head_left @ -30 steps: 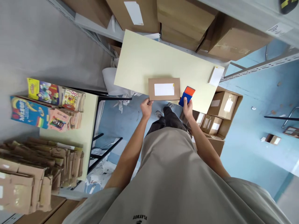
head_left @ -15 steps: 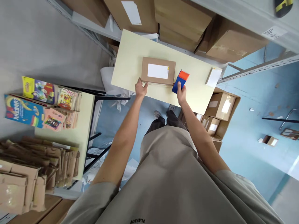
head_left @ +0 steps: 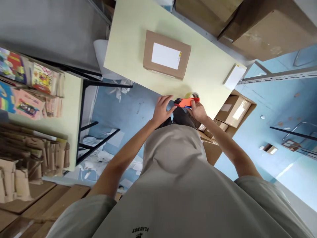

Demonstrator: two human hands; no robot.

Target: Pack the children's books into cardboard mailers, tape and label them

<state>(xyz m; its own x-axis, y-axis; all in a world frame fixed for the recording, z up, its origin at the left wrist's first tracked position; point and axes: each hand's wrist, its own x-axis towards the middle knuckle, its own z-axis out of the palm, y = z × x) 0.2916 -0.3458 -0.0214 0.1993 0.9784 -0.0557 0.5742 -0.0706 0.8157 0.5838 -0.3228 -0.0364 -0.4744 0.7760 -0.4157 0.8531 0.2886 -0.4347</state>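
Observation:
An orange and blue tape dispenser (head_left: pixel 183 102) with a roll of tape on it is held in my right hand (head_left: pixel 198 111), just over the near edge of the table. My left hand (head_left: pixel 162 110) is beside the dispenser's dark front end, thumb and fingers apart; whether a fingertip touches it I cannot tell. Beyond both hands, a closed cardboard box (head_left: pixel 168 54) with a white label on top lies on the pale yellow table (head_left: pixel 128 36). Neither hand is on the box.
A white label stack (head_left: pixel 234 76) lies at the table's right end. Large cartons (head_left: pixel 274 29) line the shelf behind. At right below, an open carton (head_left: pixel 230 115) holds smaller boxes. Flattened cardboard (head_left: pixel 37 155) and colourful packages (head_left: pixel 42 79) fill a side table at left.
My left hand has let go of the cardboard box, which now lies farther back on the table. My right hand has turned the tape dispenser and brought it closer to my body.

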